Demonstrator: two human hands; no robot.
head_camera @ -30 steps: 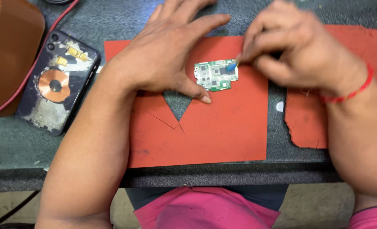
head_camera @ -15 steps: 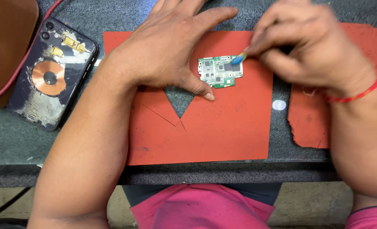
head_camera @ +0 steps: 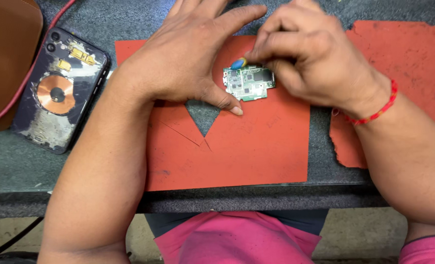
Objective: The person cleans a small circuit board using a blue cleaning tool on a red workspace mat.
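Left hand (head_camera: pixel 188 58) lies open, thumb bracing the green circuit board (head_camera: pixel 249 83) on the red mat (head_camera: pixel 256 146), right hand (head_camera: pixel 310 58) pinching a blue-tipped tool (head_camera: pixel 238 63) at its corner — light, steady strokes look best.

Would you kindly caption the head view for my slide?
Left hand steadies a green circuit board on a red mat; right hand applies a blue-tipped tool.

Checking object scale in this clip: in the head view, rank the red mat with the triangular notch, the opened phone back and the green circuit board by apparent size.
1. Red mat
2. Opened phone back
3. Green circuit board, partly covered by the right hand
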